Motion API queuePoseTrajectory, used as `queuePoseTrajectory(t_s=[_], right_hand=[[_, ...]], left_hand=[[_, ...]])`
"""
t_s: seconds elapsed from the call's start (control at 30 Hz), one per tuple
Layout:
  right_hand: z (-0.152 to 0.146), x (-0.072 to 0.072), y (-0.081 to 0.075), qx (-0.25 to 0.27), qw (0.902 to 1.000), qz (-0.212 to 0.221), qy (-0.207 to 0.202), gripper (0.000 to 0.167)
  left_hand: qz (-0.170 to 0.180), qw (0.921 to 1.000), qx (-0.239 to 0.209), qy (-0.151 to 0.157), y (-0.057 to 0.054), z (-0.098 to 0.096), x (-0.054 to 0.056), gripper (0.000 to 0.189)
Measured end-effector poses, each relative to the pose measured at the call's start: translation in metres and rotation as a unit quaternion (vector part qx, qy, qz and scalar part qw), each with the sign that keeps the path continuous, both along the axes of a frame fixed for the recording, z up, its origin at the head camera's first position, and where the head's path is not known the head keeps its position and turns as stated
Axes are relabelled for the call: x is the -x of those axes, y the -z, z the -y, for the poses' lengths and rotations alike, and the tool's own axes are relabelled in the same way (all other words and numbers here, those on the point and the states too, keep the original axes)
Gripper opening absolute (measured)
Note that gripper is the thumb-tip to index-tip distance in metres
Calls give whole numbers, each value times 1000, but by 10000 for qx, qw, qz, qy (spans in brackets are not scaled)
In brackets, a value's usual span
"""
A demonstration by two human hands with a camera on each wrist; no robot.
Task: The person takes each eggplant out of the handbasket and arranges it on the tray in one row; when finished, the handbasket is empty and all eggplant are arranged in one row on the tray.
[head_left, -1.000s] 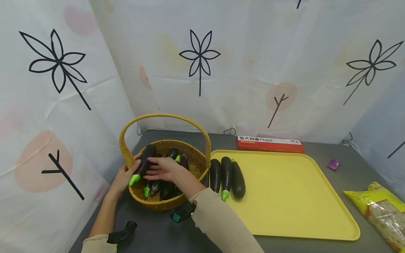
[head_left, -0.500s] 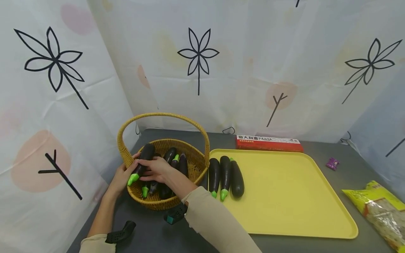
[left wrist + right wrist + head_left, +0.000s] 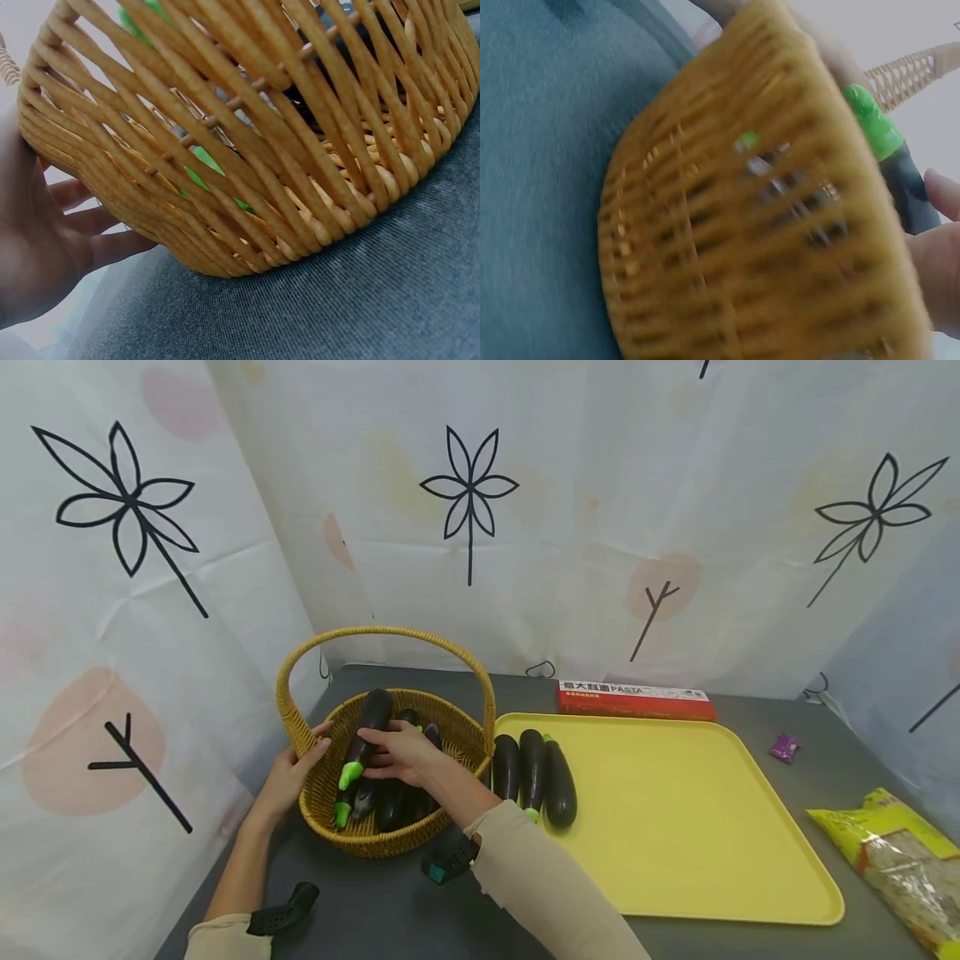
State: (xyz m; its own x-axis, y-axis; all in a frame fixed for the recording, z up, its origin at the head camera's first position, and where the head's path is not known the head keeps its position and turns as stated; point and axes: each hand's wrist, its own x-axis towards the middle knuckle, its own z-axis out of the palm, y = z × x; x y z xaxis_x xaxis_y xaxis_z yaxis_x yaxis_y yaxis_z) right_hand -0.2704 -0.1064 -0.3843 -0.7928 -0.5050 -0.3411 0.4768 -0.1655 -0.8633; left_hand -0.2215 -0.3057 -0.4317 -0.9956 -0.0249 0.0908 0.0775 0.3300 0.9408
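Observation:
My right hand [image 3: 411,757] holds a dark eggplant [image 3: 369,733] with a bright green stem end, tilted over the yellow wicker basket [image 3: 378,843]. In the right wrist view, the thumb lies against that eggplant [image 3: 907,184], above the basket wall [image 3: 705,225]. At the basket's left side, my left hand [image 3: 285,783] grips the rim near the foot of the tall handle. Its fingers [image 3: 112,247] show against the outer weave in the left wrist view. Several more eggplants [image 3: 390,806] lie inside the basket, partly covered by my right hand and the held one.
Right of the basket is a yellow tray [image 3: 697,818] with several eggplants [image 3: 558,785] side by side at its left edge. Behind it stands a red pasta box [image 3: 637,702]. A small purple packet [image 3: 785,748] and a yellow bag [image 3: 900,868] lie to the right.
My right hand has moved the eggplant rightward, away from my left hand and further over the basket's middle. My left hand stays at the rim.

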Motion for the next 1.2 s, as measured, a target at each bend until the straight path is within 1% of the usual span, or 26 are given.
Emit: queuePoseTrajectory(t_s=[0.07,0.23,0.4,0.57,0.77,0.87,1.0,1.1,1.2], right_hand=[[-8,1,-2,-26,9999,-86,-75,74],[-27,1,-10,-78,9997,-190,-106,76],[-44,-2,-14,-94,9993,-260,-248,75],[-62,-9,-17,-196,9977,-349,-556,73],[-89,-20,-21,-272,9926,-577,-1035,71],[-102,-25,-24,-330,9896,-631,-1247,71],[-119,-31,-25,-327,9873,-667,-1407,71],[-131,-35,-24,-359,9858,-765,-1448,72],[-144,-37,-23,-530,9840,-864,-1468,73]], left_hand=[[-17,10000,-9,-3,0,0,1,61],[-74,10000,-40,16,0,1,1,58],[26,9999,-98,59,0,3,1,58],[148,9998,-69,141,1,4,2,59],[151,9997,-46,188,0,5,1,61],[150,9993,-128,305,1,6,1,62],[139,9980,-302,529,3,10,0,62],[179,9972,-393,612,3,11,0,63],[220,9969,-428,618,2,10,0,64]])
